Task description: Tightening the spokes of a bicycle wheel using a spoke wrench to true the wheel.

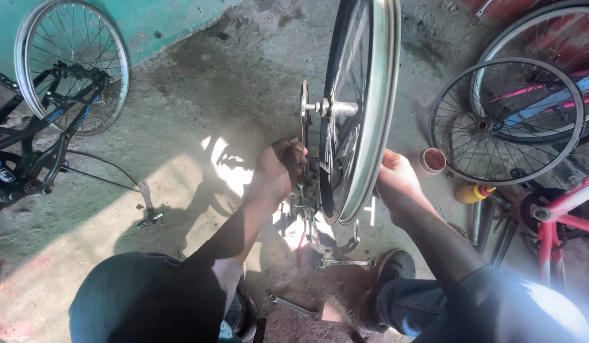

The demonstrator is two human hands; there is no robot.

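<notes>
Wheel (361,108), rim up on edge, stands on the concrete floor (199,95) between the person's knees, axle (337,108) pointing toward the camera with a sprocket (304,117) on its left end. Left hand (278,166) is closed in a fist on the sprocket side, low by the hub; what it grips is hidden. Right hand (396,178) is closed on the rim's lower edge, bracing it. The step in hand appears to be work at the hub fittings, one hand turning, the other steadying. The next move calls for a firm hold on the rim while force goes into the hub. Spanners (345,262) lie just below; a small tin (433,160) and spare wheels (507,121) lie to the right.
</notes>
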